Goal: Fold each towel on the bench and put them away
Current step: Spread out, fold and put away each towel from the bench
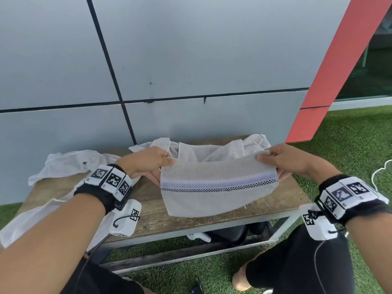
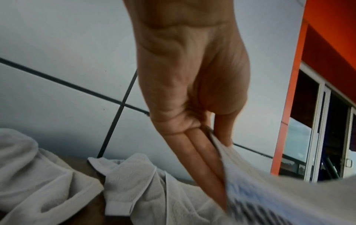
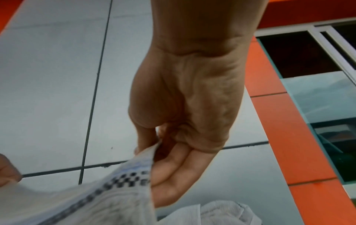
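A beige towel [image 1: 216, 187] with a blue band and a black checked stripe hangs stretched between both hands above the wooden bench [image 1: 152, 211]. My left hand [image 1: 148, 162] pinches its left upper edge, thumb on top and fingers [image 2: 200, 164] straight underneath the towel [image 2: 269, 197]. My right hand [image 1: 284, 160] pinches the right upper edge, thumb on top of the towel [image 3: 108, 196], fingers [image 3: 173, 175] flat beneath. Its lower part droops toward the bench. Other white towels lie crumpled on the bench: one at the back [image 1: 212, 150], one at the left [image 1: 70, 164].
A grey panelled wall [image 1: 191, 60] stands right behind the bench, with a red pillar [image 1: 331, 81] at the right. Green artificial turf [image 1: 350, 134] surrounds the bench. Another white cloth [image 1: 31, 219] hangs off the bench's near left edge. My knees are below, in black.
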Demonstrator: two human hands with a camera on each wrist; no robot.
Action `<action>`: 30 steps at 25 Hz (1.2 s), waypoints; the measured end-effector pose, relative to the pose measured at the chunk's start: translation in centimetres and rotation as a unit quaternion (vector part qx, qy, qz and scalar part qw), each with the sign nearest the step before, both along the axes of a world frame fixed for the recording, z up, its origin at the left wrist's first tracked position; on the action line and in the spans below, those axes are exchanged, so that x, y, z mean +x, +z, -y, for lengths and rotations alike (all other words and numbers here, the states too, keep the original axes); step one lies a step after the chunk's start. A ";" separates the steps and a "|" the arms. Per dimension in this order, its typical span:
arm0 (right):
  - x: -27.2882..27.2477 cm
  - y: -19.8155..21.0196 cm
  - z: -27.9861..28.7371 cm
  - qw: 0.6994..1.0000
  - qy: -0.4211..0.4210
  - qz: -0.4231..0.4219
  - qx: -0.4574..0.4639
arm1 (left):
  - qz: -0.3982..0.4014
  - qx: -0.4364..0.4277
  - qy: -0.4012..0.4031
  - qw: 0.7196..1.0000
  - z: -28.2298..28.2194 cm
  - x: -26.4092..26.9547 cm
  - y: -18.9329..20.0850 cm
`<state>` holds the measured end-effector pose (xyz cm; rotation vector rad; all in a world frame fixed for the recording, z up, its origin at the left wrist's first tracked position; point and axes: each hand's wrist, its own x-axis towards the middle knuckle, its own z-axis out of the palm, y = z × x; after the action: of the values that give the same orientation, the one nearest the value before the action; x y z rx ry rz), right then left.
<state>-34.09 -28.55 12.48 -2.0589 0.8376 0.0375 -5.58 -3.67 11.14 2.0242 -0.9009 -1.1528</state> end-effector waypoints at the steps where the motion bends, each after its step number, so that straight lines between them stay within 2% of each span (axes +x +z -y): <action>1: 1.0 -0.6 1.1 1.000 -0.020 0.010 -0.020 | 0.026 -0.022 0.029 0.999 1.0 0.7 -0.7; 3: 3.3 -1.8 3.4 0.996 -0.053 0.024 -0.071 | 0.099 -0.060 0.080 0.990 3.2 2.0 -1.7; 6: 7.7 -3.2 7.5 0.984 -0.068 0.009 -0.165 | 0.204 -0.075 0.103 0.971 7.5 5.1 -2.7; 12: 15.1 -7.6 14.4 0.967 -0.129 0.003 -0.220 | 0.337 -0.047 0.102 0.935 16.9 11.5 -6.1; 14: 16.9 -9.7 16.1 0.964 -0.131 -0.010 -0.232 | 0.342 -0.025 0.074 0.936 19.2 12.8 -8.4; 18: 19.1 -14.0 17.4 0.963 -0.095 -0.125 -0.221 | 0.346 0.041 -0.015 0.937 20.9 13.8 -13.1; 21: 20.0 -15.6 17.3 0.959 -0.075 -0.159 -0.222 | 0.360 0.037 -0.035 0.932 20.8 14.2 -14.9; 26: 20.6 -15.2 17.6 0.975 -0.098 -0.086 -0.181 | 0.333 -0.010 -0.017 0.943 20.8 14.7 -15.1; 30: 19.7 -13.4 16.3 0.976 -0.142 0.063 -0.150 | 0.337 -0.081 0.005 0.938 19.9 13.8 -13.2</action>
<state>-14.35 -44.85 -0.92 -2.1684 1.1024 -0.3952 8.19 -23.61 -2.10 2.3054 -1.2540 -0.3336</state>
